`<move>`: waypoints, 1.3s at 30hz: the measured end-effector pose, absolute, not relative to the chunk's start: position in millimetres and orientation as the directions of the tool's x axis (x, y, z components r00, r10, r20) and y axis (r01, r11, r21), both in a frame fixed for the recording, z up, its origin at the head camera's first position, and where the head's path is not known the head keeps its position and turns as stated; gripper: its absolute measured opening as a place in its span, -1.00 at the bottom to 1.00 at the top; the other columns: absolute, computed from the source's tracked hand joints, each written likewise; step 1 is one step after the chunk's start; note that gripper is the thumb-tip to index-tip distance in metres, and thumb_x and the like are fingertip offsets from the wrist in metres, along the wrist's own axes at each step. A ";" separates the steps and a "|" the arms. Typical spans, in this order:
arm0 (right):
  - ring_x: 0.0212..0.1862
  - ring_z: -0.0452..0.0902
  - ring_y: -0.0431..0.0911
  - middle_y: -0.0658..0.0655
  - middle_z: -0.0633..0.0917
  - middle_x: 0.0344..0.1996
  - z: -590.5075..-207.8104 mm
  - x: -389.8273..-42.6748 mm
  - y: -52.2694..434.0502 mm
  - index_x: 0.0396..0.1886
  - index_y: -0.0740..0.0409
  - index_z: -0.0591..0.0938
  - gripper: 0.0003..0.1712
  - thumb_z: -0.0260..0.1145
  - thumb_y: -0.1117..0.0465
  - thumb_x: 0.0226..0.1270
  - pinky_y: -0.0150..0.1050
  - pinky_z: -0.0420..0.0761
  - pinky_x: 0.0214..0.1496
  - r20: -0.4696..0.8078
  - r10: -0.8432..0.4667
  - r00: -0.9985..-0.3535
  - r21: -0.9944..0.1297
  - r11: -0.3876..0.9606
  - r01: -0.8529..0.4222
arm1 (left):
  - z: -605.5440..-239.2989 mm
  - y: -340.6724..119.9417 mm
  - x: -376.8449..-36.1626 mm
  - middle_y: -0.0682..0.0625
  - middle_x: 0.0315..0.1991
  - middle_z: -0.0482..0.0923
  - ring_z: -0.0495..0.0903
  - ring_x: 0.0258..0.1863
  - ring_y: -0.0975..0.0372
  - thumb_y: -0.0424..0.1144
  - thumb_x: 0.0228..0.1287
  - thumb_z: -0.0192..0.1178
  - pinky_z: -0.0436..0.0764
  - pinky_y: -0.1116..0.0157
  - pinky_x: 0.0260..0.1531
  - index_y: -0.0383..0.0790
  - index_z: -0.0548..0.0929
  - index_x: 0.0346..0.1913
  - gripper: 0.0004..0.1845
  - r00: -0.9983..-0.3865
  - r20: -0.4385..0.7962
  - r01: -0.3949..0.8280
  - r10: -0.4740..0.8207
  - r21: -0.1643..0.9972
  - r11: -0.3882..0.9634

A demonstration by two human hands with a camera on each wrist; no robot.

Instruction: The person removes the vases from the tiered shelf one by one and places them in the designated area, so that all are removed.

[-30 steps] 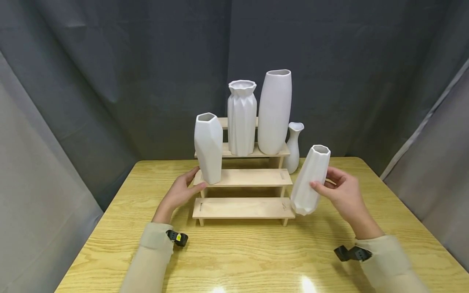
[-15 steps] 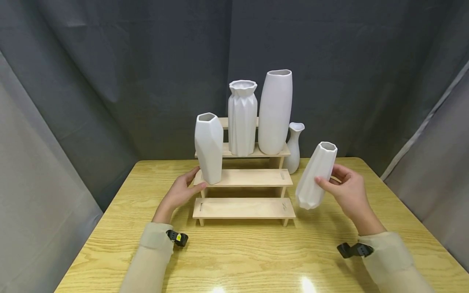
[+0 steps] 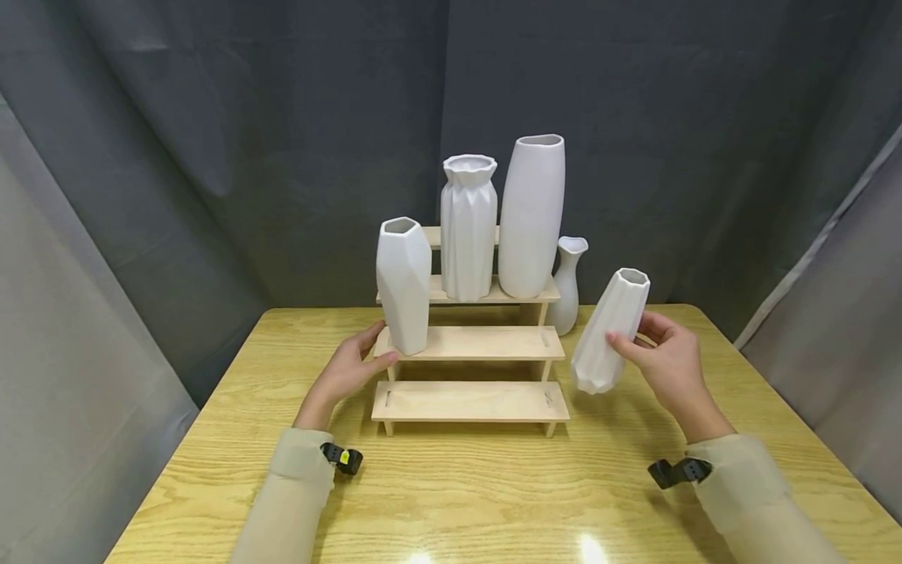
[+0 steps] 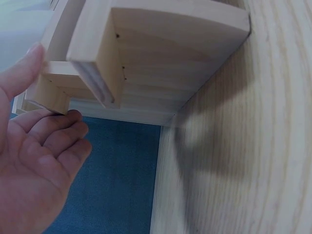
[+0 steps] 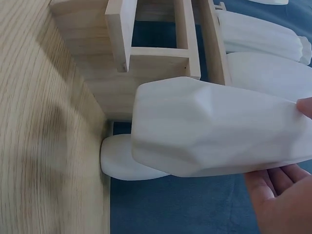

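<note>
Grey curtains back the yellow worktop [image 3: 451, 501]; right of centre, the right hand [image 3: 665, 364] grips a tilted faceted vase [image 3: 610, 330] off the surface, while the left hand [image 3: 345, 368], fingers relaxed, touches the stepped wooden shelf [image 3: 470, 401]

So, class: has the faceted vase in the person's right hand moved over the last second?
Yes. The faceted vase in the right hand has risen and drifted right, away from the lowest step of the wooden stand, whose right end it overlapped earlier.
</note>
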State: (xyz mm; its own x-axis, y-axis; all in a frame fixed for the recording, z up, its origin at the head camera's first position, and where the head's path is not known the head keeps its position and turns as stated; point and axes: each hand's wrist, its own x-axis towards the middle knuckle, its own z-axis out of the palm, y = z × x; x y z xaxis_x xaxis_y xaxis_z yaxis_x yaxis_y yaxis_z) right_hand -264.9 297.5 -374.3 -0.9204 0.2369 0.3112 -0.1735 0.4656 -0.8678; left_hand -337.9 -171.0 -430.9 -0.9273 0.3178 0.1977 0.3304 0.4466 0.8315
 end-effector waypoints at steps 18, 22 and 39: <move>0.06 0.51 -0.10 0.21 0.58 0.09 -378.6 -296.9 305.1 0.25 0.32 0.52 -0.27 0.49 -0.01 0.21 -0.55 0.57 -0.07 0.316 0.286 -0.905 -0.886 0.429 -0.174 | -428.5 -174.2 -340.2 -0.10 0.52 0.09 0.10 0.48 0.02 0.11 0.32 0.26 0.19 0.05 0.41 -0.22 0.13 0.55 -0.10 -0.925 0.208 0.339 0.317 0.828 0.447; 0.03 0.51 -0.10 0.18 0.58 0.06 -380.9 -302.5 308.6 0.25 0.34 0.51 -0.27 0.50 0.01 0.20 -0.56 0.57 -0.11 0.305 0.296 -0.905 -0.897 0.410 -0.168 | -429.1 -173.7 -340.0 -0.11 0.51 0.11 0.12 0.47 0.01 0.10 0.32 0.27 0.20 0.05 0.41 -0.23 0.14 0.54 -0.11 -0.930 0.202 0.329 0.309 0.832 0.447; 0.08 0.49 0.00 0.23 0.58 0.09 -386.8 -327.4 312.5 0.21 0.31 0.54 -0.24 0.49 -0.10 0.18 -0.54 0.56 -0.13 0.322 0.325 -0.889 -0.876 0.458 -0.150 | -430.4 -171.3 -337.9 -0.12 0.51 0.10 0.13 0.46 -0.01 0.09 0.34 0.26 0.20 0.03 0.40 -0.25 0.13 0.55 -0.11 -0.927 0.196 0.332 0.321 0.826 0.456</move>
State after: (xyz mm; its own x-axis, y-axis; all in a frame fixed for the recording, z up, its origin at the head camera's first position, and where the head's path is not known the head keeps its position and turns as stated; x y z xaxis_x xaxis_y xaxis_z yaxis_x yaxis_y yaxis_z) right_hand -327.4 312.5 -386.8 -0.8889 0.3255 0.3224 -0.1503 0.4576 -0.8764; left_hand -337.9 -171.3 -430.4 -0.9266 0.3209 0.1959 0.3324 0.4558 0.8257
